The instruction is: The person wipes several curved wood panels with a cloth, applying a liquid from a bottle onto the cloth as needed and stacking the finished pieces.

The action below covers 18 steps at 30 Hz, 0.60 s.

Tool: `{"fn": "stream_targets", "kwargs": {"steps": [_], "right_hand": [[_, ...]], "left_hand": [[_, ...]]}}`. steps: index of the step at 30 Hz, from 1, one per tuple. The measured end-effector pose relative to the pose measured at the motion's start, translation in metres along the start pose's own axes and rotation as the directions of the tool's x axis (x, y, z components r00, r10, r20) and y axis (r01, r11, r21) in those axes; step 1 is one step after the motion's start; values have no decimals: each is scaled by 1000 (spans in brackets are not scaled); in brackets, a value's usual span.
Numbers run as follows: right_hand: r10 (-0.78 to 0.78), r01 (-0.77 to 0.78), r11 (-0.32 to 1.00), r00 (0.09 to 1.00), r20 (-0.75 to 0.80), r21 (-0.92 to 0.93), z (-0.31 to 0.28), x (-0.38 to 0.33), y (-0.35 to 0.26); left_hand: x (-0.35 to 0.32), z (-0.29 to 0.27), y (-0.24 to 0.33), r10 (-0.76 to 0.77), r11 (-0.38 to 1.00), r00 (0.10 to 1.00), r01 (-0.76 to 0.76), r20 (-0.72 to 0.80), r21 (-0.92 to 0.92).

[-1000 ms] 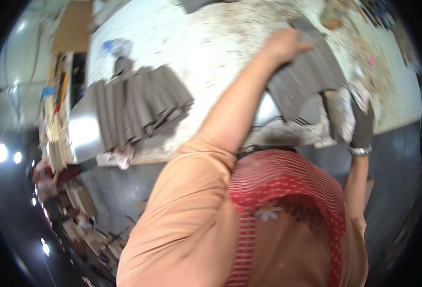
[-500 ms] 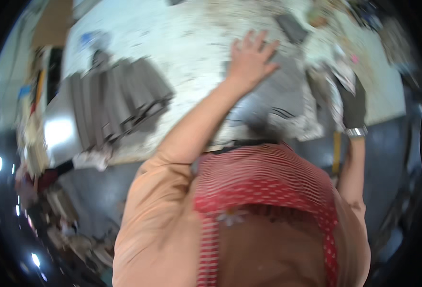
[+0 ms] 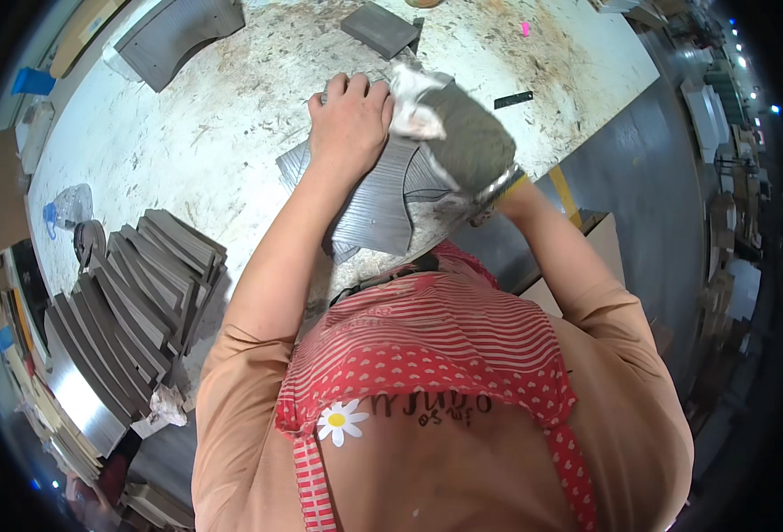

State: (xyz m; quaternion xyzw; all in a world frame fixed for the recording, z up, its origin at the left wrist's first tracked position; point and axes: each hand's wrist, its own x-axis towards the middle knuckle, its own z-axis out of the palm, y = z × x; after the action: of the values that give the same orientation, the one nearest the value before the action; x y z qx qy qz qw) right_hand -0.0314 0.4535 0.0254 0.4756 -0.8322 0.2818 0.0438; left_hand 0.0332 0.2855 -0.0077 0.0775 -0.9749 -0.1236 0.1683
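Observation:
Flat grey panels with curved edges (image 3: 378,208) lie stacked near the table's front edge, in front of me. My left hand (image 3: 349,120) is bare, its fingers bent over the far end of the top panel, holding it. Over the right side of the panels is my right hand (image 3: 473,142), in a dark grey-green glove with a shiny band at the wrist. A crumpled white rag (image 3: 418,97) is bunched in its fingers, which are mostly covered. I cannot tell whether the rag touches the panel.
Several curved grey pieces (image 3: 134,301) stand in a row at left, near a clear plastic bottle (image 3: 72,206). A dark block (image 3: 379,29) and a large curved grey part (image 3: 174,40) lie farther back. A small black strip (image 3: 513,100) is at right on the stained white table (image 3: 258,106).
The view has turned. My left hand's spread fingers are now bent over the panel's end. My gloved right hand has come in from the far right to the panels with the rag.

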Motion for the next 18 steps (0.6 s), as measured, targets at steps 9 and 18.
{"fn": "stream_targets", "kwargs": {"steps": [9,18], "right_hand": [[-57,55,989,998,-10,-140,9,-12,-3],[-8,41,995,941,339,-90,-21,1,-31]], "left_hand": [[0,3,-1,49,998,997,-46,-64,35],[-5,-1,-7,44,999,999,-45,-15,-31]]}}
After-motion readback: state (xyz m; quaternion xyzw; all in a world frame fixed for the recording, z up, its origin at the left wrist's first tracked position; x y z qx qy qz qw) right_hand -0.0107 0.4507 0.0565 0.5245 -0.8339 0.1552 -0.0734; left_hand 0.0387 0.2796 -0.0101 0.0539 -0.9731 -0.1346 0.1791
